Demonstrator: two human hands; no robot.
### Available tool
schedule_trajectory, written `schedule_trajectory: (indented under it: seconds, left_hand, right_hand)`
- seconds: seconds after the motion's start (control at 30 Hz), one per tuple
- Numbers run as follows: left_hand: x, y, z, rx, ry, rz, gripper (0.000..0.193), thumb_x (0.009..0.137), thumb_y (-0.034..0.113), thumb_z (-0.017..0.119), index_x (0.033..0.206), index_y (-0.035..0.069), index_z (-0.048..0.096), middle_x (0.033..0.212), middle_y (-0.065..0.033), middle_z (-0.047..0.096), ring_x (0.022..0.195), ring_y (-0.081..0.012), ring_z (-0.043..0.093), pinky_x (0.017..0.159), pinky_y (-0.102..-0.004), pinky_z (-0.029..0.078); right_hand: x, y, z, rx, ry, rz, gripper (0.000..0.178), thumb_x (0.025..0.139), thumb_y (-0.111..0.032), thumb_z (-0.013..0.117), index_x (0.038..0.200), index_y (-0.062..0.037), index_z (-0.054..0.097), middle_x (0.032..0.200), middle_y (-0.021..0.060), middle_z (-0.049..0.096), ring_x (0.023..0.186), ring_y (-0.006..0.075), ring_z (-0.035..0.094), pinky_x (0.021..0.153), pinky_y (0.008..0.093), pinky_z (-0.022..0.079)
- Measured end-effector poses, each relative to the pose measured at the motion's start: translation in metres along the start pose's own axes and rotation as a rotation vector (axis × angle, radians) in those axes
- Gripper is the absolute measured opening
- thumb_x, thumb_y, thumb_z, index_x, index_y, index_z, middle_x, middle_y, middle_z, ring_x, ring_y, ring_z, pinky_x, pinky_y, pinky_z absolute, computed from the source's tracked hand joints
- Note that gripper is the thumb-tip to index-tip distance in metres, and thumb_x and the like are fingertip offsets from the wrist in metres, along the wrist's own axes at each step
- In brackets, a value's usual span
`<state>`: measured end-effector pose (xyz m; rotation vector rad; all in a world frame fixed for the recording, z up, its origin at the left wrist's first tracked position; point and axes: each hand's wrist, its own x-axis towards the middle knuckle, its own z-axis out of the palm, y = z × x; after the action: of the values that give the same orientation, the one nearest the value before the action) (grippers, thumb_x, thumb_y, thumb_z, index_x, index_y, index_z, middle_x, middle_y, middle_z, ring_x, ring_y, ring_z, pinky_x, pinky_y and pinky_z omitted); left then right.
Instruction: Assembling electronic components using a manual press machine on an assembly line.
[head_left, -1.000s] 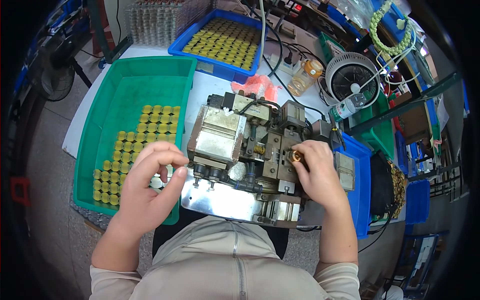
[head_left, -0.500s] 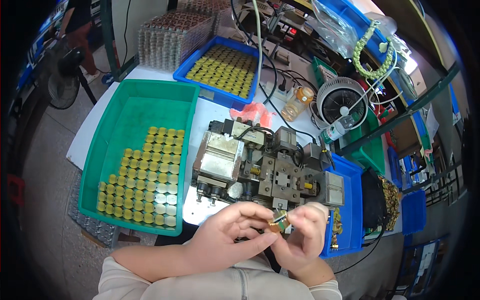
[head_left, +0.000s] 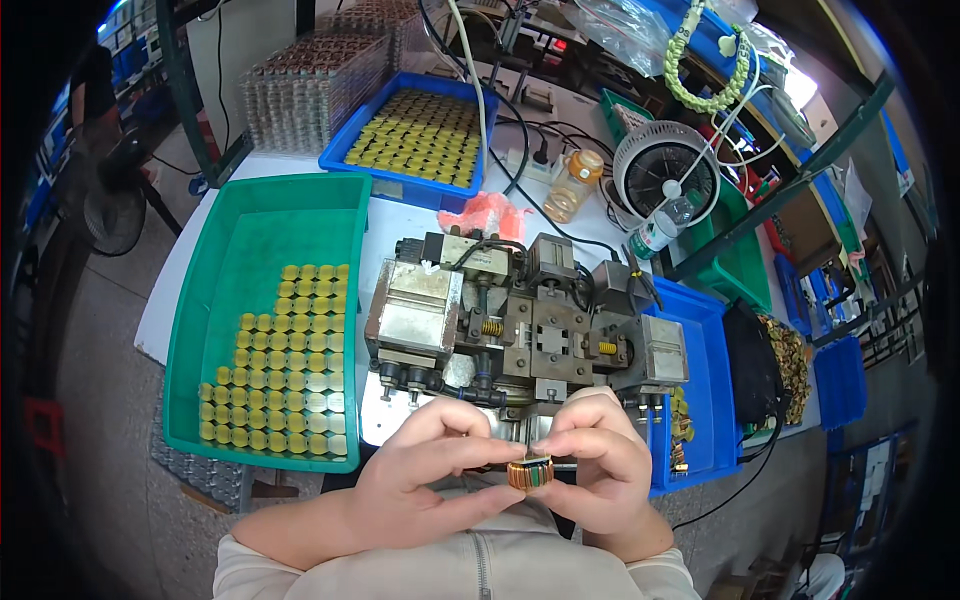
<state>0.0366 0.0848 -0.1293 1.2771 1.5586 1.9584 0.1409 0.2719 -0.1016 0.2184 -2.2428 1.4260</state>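
Close in front of me, a small toroidal coil (head_left: 529,474) wound with copper wire, with a green patch and a dark strip along its top edge, is held by both hands. Thumb and fingers of my left hand (head_left: 425,472) pinch its left side. My right hand (head_left: 600,465) grips it from the right, thumb below and fingertips at the top. Just beyond the coil stands a metal bench machine (head_left: 552,342) with steel blocks and yellow springs; my hands hide part of its front edge.
To the left, a green tray (head_left: 235,240) holds rows of yellow-topped coils. Behind it stands a blue tray (head_left: 400,187) of similar parts. A blue bin (head_left: 706,370) with loose coils is at the right. A bottle (head_left: 573,186) and a small fan (head_left: 666,178) stand at the back.
The coil has turned so its copper windings face me, and it has shifted slightly left and down. Both hands have moved with it, and the whole view has shifted a little.
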Motion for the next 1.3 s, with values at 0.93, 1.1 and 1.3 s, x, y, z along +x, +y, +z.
schedule_trajectory:
  seconds: [0.93,1.1,1.3]
  left_hand:
    - [0.0025,-0.0024,0.0019,0.14,-0.019,0.249,0.033,0.084,0.009,0.078,0.116,0.005,0.068,0.096,-0.0041,0.063,0.084,-0.0177,0.054,0.08,-0.0302,0.043]
    - [0.003,-0.0017,0.0022,0.154,-0.015,0.27,0.033,0.085,0.009,0.078,0.116,0.005,0.067,0.096,-0.0037,0.063,0.084,-0.018,0.054,0.081,-0.0306,0.043]
    - [0.0032,-0.0019,0.0021,0.176,-0.008,0.293,0.033,0.086,0.009,0.077,0.117,0.005,0.066,0.095,-0.0034,0.063,0.084,-0.0182,0.054,0.082,-0.0311,0.043]
  right_hand:
    - [-0.0038,0.0004,0.0005,-0.046,-0.039,-0.142,0.031,0.074,-0.01,0.085,0.102,-0.007,0.073,0.103,0.0051,0.067,0.093,0.0219,0.056,0.086,0.0331,0.046]
    - [-0.0052,0.0004,0.0021,-0.036,-0.027,-0.151,0.031,0.074,-0.011,0.085,0.102,-0.0063,0.073,0.103,0.0057,0.068,0.093,0.0224,0.056,0.085,0.0331,0.047]
    - [-0.0048,0.0021,0.0032,-0.037,-0.021,-0.165,0.031,0.074,-0.011,0.085,0.102,-0.0061,0.073,0.104,0.0061,0.068,0.092,0.0228,0.057,0.084,0.0335,0.048]
